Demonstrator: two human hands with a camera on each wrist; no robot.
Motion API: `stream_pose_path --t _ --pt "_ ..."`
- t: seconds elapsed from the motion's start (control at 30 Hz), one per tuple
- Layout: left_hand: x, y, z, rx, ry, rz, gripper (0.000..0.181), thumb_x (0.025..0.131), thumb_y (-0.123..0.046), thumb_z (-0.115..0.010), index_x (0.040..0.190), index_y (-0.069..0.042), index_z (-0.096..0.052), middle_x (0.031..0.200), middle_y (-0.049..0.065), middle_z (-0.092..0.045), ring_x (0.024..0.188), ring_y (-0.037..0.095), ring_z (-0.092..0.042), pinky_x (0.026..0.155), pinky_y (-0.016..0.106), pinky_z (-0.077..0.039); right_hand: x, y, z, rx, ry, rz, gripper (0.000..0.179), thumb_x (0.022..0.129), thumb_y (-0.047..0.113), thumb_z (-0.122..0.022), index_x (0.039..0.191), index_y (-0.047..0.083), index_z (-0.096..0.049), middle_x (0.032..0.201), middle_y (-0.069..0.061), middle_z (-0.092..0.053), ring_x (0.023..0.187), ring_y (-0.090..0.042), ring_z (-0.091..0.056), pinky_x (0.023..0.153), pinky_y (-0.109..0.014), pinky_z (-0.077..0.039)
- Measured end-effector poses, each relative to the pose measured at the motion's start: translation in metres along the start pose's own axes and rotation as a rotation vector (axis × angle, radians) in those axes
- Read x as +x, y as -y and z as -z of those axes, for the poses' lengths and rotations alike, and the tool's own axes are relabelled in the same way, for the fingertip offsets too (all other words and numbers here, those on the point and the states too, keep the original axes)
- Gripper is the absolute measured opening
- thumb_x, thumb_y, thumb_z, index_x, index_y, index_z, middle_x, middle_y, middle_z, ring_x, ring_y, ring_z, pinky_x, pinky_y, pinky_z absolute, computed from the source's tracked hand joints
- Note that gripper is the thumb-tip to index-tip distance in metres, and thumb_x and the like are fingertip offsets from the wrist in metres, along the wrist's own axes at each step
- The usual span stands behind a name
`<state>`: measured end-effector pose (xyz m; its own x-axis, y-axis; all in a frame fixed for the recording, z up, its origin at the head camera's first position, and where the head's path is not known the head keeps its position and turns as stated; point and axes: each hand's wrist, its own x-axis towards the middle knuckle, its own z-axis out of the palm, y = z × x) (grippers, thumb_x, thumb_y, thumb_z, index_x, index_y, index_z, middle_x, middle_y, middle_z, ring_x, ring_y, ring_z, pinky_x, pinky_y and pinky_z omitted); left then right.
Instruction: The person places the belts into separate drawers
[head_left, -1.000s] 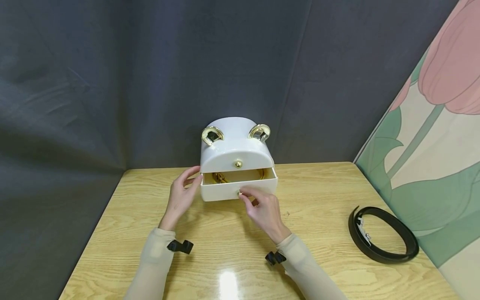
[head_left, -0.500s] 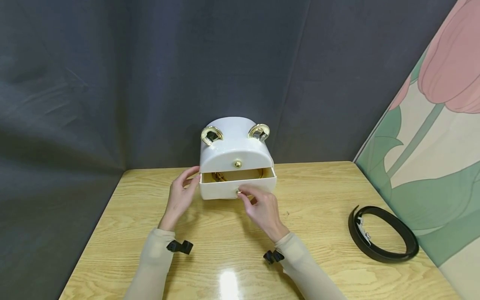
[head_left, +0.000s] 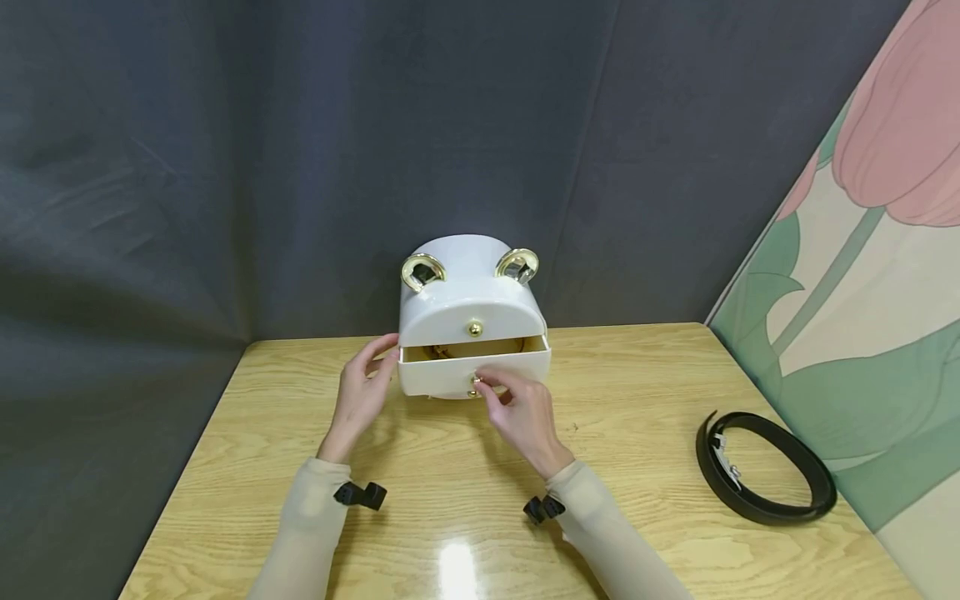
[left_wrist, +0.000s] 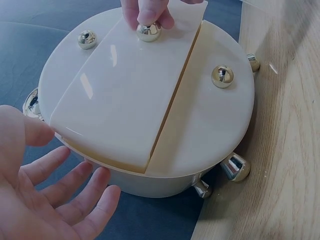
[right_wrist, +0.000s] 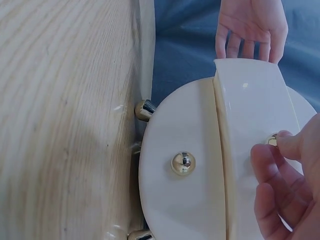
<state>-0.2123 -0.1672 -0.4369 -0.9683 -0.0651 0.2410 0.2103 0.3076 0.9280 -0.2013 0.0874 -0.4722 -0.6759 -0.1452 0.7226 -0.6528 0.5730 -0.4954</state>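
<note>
A white round drawer box with gold ear-shaped rings and gold feet stands near the table's back edge. Its middle drawer sticks partly out; a gold-coloured item shows inside, mostly hidden by the drawer front. My right hand pinches the drawer's gold knob between thumb and fingertips. At the box's left side, my left hand has its fingers spread and gently bent, fingertips right at the side wall. Upper and lower gold knobs sit on the other sections, the lower knob plain in the right wrist view.
A coiled black belt with a silver buckle lies at the right of the wooden table. A dark curtain hangs directly behind the box. A tulip-patterned panel borders the right side.
The drawer has slid a little farther into the box, with my right hand moving forward on its knob. Less of the gold-coloured item shows. My left hand has stayed in place.
</note>
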Motion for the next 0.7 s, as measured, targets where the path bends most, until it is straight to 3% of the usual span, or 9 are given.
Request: stream_pose_path --t 0.2,0.5,0.7 --pt "0.0002 0.0 0.0 -0.018 0.01 -0.004 0.038 0.112 -0.022 -0.057 0.146 -0.01 -0.064 0.15 0.015 -0.064 0.125 0.036 -0.068 0.091 0.022 -0.05 0.0028 -0.0005 -0.0008 0.02 0.01 -0.041 0.017 0.092 0.011 -0.084 0.109 0.008 -0.083 0.101 -0.009 -0.083 0.069 -0.017 -0.076 0.056 -0.033 -0.061" --pt "-0.0005 0.0018 -0.0007 -0.007 0.003 0.0 0.037 0.112 -0.022 -0.056 0.146 -0.01 -0.064 0.149 0.013 -0.064 0.123 0.034 -0.068 0.088 0.02 -0.051 0.0042 -0.0015 -0.0023 0.014 0.012 -0.063 0.018 0.092 0.014 -0.084 0.11 0.009 -0.083 0.102 -0.009 -0.083 0.063 -0.015 -0.073 0.057 -0.024 -0.058" --pt "0.0002 0.0013 -0.0003 -0.001 0.004 0.002 0.037 0.112 -0.022 -0.057 0.145 -0.009 -0.064 0.149 0.014 -0.064 0.124 0.036 -0.067 0.089 0.022 -0.051 0.005 -0.0039 -0.0037 0.024 0.011 -0.08 0.017 0.093 0.014 -0.084 0.109 0.01 -0.083 0.102 -0.008 -0.083 0.061 -0.015 -0.071 0.057 -0.025 -0.058"
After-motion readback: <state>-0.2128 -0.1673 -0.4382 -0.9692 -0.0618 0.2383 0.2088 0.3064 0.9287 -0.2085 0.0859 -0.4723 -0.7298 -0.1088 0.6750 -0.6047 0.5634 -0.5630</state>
